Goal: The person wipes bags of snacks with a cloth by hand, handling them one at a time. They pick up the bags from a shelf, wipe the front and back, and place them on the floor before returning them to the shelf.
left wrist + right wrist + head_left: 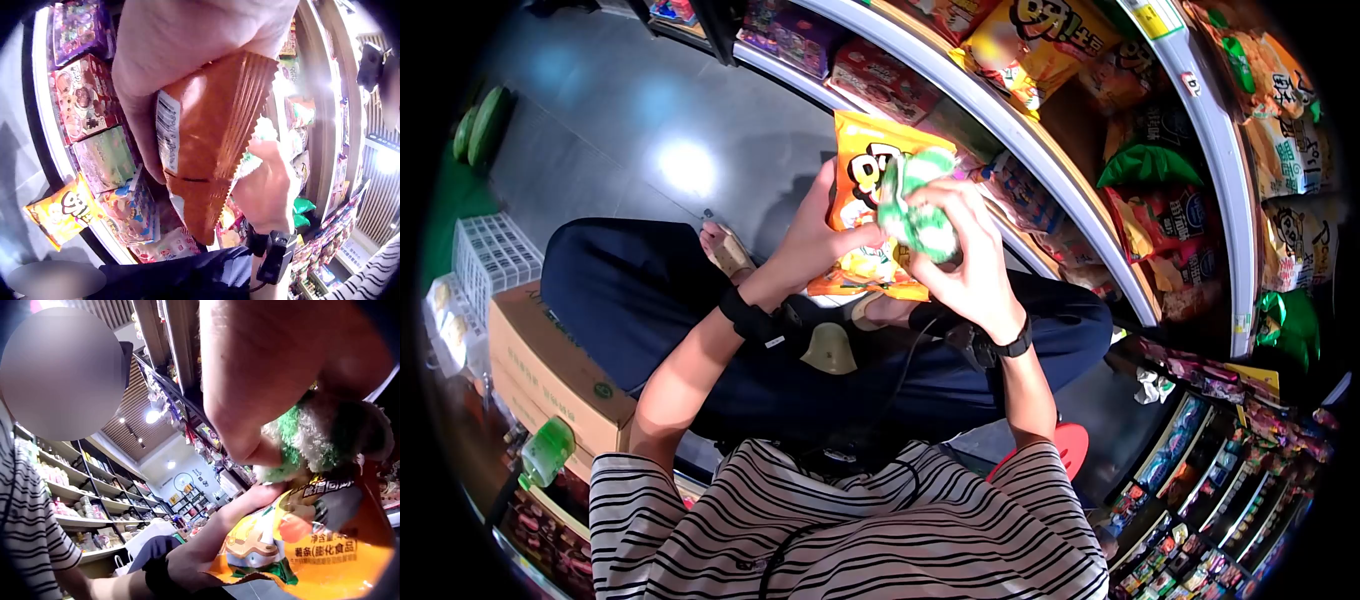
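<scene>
My left hand (820,222) grips an orange snack bag (880,132) by its side, thumb across the printed front. In the left wrist view, the back of the bag (209,134) shows a barcode label and a crimped edge. A green and white fluffy cloth (927,168) is bunched in my right hand (975,245), whose fingers curl round it. The cloth lies against the front of the bag, also in the right wrist view, where the cloth (306,437) covers part of the print.
Shelves of snack bags (1040,50) curve along the right. A cardboard box (555,365), a white plastic basket (495,250) and a green-tinted bottle (548,452) stand at the left. Another yellow-orange bag (61,211) lies by the lower shelf. Crossed legs are below the hands.
</scene>
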{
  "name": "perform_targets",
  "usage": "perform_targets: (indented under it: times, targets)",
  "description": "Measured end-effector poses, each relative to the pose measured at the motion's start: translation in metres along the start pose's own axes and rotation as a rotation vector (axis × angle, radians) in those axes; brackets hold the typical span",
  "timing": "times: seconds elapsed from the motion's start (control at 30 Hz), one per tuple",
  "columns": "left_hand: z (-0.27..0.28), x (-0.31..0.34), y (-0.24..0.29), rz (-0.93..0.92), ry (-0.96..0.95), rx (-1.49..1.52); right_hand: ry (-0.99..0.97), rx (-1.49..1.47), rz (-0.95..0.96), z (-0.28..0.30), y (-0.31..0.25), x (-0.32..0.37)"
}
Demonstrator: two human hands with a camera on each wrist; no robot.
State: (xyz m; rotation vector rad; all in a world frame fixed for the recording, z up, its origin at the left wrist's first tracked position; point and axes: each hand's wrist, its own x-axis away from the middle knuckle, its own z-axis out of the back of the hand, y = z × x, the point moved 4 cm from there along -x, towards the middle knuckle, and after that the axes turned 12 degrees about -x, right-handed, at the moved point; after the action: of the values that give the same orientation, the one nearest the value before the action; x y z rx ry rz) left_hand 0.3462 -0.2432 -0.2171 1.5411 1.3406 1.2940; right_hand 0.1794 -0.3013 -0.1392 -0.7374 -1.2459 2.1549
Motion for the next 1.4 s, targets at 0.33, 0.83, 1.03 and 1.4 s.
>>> perform_targets:
  times: [0.33, 0.83, 1.03, 1.4]
  targets:
    - [0.029, -0.01, -0.005, 0.017, 0.093, 0.077, -0.102, -0.18, -0.026, 0.026, -0.004, -0.003]
    - [-0.004, 0.012, -0.035, -0.282, -0.315, -0.486, -0.346, -0.279, 0.028, -0.015, -0.021, 0.006]
    - [0.008, 0.003, 0.002, 0.097, -0.041, -0.04, -0.336, -0.131, -0.136, 0.033, -0.005, 0.001]
    - [0.001, 0.001, 0.001, 0.219, 0.049, 0.292, 0.248, -0.641, -0.219, 0.013, 0.035, 0.016]
